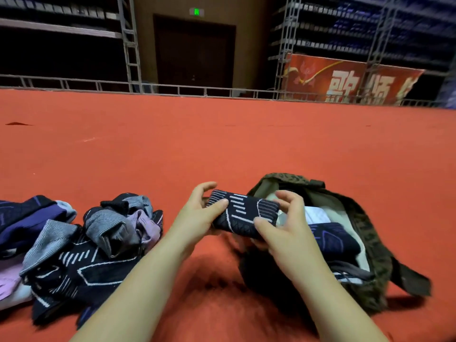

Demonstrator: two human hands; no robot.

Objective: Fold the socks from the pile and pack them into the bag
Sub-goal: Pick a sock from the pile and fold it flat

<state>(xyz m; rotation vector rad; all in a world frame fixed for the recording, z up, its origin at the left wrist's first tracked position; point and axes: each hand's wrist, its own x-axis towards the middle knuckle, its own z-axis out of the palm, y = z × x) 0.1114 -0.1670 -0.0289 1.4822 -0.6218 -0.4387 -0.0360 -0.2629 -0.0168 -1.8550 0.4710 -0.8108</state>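
Head view: both hands meeting over red carpet point(222, 144), a folded dark sock point(243, 213) with pale stripes held between them, off the floor. Left hand point(197, 218) gripping the sock's left end, thumb on top, fingers point(204, 187) curled behind. Right hand point(283, 228) gripping the right end, thumb pressed on the near edge, fingers point(288, 197) bent over the top. Sock held level, just left of the open mouth of a camouflage bag point(370, 233) lying on the carpet. Inside the bag, another folded dark sock point(333, 240) with purple lines and some white cloth point(315, 214). On the left, on the carpet, a loose pile of socks point(81, 248) in black, grey, purple and lilac, well apart from the bag. Farther back, a metal railing point(172, 88), a dark door point(195, 50) with a green sign point(196, 12) above, and a red banner point(345, 80) with white characters on the right.
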